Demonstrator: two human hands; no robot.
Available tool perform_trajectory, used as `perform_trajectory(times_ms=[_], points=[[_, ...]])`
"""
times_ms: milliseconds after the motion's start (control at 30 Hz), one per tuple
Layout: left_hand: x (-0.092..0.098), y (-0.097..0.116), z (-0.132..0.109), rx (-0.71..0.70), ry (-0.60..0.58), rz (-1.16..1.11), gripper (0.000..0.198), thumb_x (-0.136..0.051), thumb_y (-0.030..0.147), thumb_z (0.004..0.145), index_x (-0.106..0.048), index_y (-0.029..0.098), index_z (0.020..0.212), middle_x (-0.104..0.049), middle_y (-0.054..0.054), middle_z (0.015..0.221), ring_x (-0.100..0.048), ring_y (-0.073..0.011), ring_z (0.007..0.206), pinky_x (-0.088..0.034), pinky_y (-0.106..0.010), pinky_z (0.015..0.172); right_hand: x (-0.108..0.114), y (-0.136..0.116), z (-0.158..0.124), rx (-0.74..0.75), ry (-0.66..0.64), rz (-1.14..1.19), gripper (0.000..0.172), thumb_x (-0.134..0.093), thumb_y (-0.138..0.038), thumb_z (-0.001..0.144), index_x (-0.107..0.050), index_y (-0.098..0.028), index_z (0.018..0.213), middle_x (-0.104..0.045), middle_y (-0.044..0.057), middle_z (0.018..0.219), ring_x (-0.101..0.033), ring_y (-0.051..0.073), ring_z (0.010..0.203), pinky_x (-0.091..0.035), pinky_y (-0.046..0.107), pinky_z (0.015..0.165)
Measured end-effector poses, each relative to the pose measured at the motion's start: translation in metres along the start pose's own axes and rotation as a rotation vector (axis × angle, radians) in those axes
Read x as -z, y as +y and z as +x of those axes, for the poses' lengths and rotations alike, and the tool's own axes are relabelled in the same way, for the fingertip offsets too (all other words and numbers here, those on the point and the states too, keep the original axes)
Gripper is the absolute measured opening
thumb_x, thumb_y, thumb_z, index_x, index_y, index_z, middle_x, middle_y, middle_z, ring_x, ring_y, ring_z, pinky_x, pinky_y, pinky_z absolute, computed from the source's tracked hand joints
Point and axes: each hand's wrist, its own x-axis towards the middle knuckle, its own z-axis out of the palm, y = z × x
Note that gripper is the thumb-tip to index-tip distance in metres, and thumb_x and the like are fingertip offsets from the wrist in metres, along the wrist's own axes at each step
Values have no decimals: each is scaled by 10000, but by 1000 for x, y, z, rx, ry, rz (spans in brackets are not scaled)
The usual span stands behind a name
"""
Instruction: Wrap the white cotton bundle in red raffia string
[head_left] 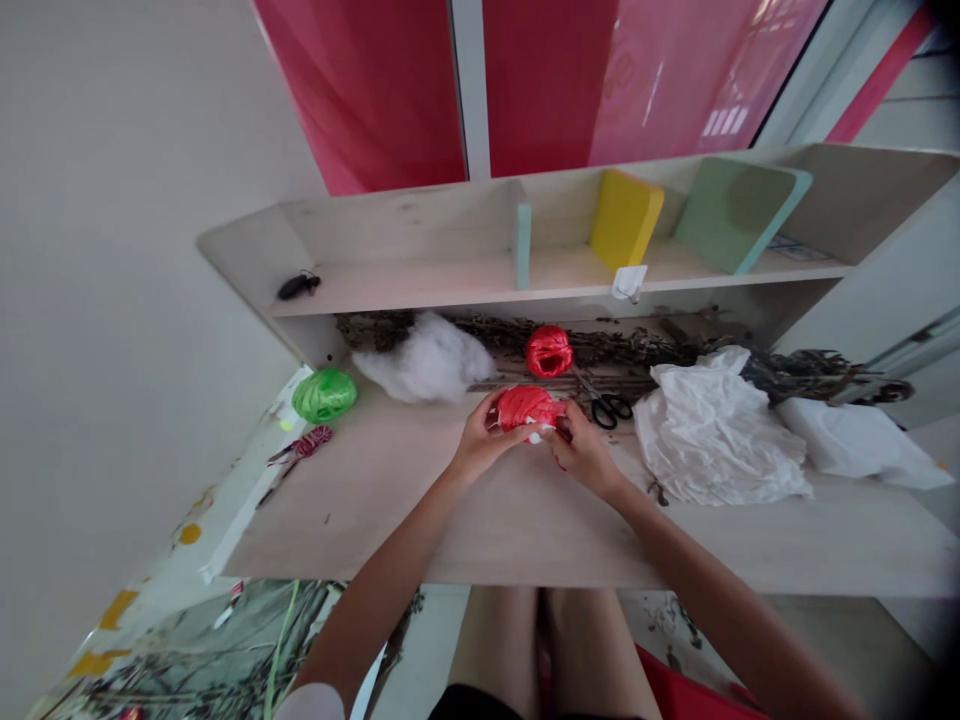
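Note:
A ball of shiny red plastic twine (pixel 525 408) is held between both hands just over the desk. My left hand (pixel 484 435) is closed around its left side, with the thumb along the front. My right hand (pixel 583 452) pinches the right side, where a red strand shows at the fingers. A small white bit shows at the ball's front, and I cannot tell what it is. Behind it sits a second red twine ball (pixel 550 352) with a dark hollow. Black-handled scissors (pixel 609 410) lie to the right of my right hand.
White stuffing (pixel 427 360) and a green twine ball (pixel 325 396) lie to the left, near a red-and-white cord bundle (pixel 311 440). Crumpled white plastic (pixel 716 430) covers the right side. Dried stems (pixel 637 348) line the back beneath a low shelf (pixel 405 285).

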Motion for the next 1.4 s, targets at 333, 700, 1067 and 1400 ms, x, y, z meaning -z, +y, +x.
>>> perform_trajectory(times_ms=[333, 700, 1067, 1400], points=[[0, -3, -4, -67, -93, 37, 788, -898, 211, 452, -524, 203, 1146, -589, -91, 1217, -573, -244, 1121, -471, -366, 946, -4, 9, 1, 36, 50, -55, 191, -540, -387, 819, -446, -230, 876, -614, 28, 679, -591, 209, 631, -413, 292, 586], [-4, -4, -3, -114, -3, 24, 621, -877, 271, 525, -557, 208, 1053, -624, -47, 1096, -579, -200, 1042, -433, -360, 965, -7, 6, 0, 38, 12, -78, 134, -546, -306, 761, -433, -235, 775, -538, -3, 640, -494, 163, 566, -354, 272, 551], [-9, -1, -6, 232, -57, -318, 485, -841, 347, 600, -593, 194, 988, -655, -24, 950, -624, -142, 820, -488, -262, 724, 11, -13, -1, 27, -151, 136, 317, -638, -495, 793, -494, -214, 821, -508, -30, 647, -446, 115, 554, -354, 243, 506], [12, -8, 10, 543, -43, -646, 423, -702, 513, 698, -641, 174, 944, -716, -55, 827, -656, -172, 640, -535, -298, 620, 21, -11, 1, 25, -21, 120, 372, -421, -531, 930, -549, -192, 843, -515, -38, 492, -424, 101, 406, -346, 227, 439]])
